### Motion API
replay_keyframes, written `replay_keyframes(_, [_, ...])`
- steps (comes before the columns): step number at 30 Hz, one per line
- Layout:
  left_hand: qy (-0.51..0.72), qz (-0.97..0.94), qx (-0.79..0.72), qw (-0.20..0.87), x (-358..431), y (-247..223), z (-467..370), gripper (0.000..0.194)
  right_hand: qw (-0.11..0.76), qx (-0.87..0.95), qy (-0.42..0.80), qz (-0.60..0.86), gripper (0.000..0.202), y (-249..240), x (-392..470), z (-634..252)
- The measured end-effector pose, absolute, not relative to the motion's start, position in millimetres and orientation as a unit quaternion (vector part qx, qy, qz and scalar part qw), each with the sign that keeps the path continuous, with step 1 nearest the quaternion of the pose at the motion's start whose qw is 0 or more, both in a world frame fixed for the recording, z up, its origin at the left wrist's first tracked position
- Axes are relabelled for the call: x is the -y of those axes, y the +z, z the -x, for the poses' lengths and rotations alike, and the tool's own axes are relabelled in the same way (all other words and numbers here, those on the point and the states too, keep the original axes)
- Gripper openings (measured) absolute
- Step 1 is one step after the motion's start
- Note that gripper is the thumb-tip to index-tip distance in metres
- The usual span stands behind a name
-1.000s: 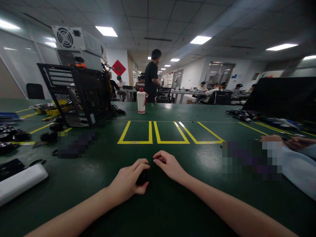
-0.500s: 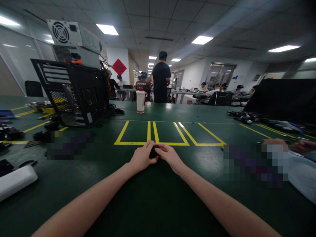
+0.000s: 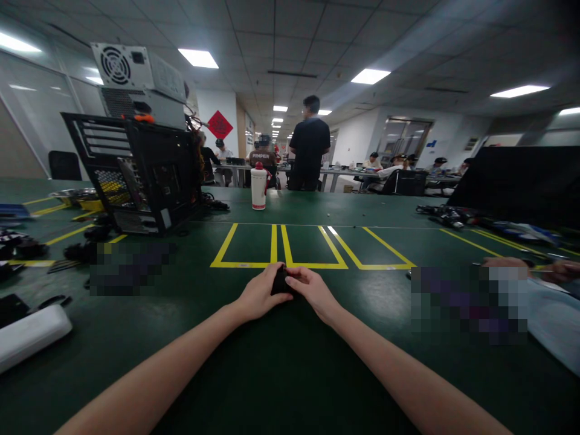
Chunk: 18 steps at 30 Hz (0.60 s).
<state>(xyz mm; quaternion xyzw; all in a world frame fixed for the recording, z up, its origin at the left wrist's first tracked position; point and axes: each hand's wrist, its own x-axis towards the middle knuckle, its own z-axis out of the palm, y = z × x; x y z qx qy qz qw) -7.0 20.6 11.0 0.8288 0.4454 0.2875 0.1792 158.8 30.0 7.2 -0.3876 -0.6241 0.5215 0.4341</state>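
Observation:
A small black object is held between my two hands, just in front of the yellow tape outlines on the green table. My left hand grips it from the left, its thumb stretched below it. From the right, my right hand holds it with bent fingers and the thumb against its side. What the object is cannot be made out, as it is small and dark and the fingers cover part of it.
At the left stands a black computer case with power supplies on top. A white bottle stands behind the tape. A white case lies at the left edge. Another person's hand and sleeve are at the right.
My left hand has opened a little around the black object, its thumb lower and straighter, and more of the object shows. A standing person in the background has moved right and turned.

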Motion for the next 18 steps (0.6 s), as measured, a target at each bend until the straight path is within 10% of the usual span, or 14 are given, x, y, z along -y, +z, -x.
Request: replay_keyframes(18, [0.257, -0.865, -0.423, 0.078, 0.8, 14.9, 14.8, 0.064, 0.453, 0.615, 0.542, 0.350, 0.028, 9.2, -5.0, -151.2])
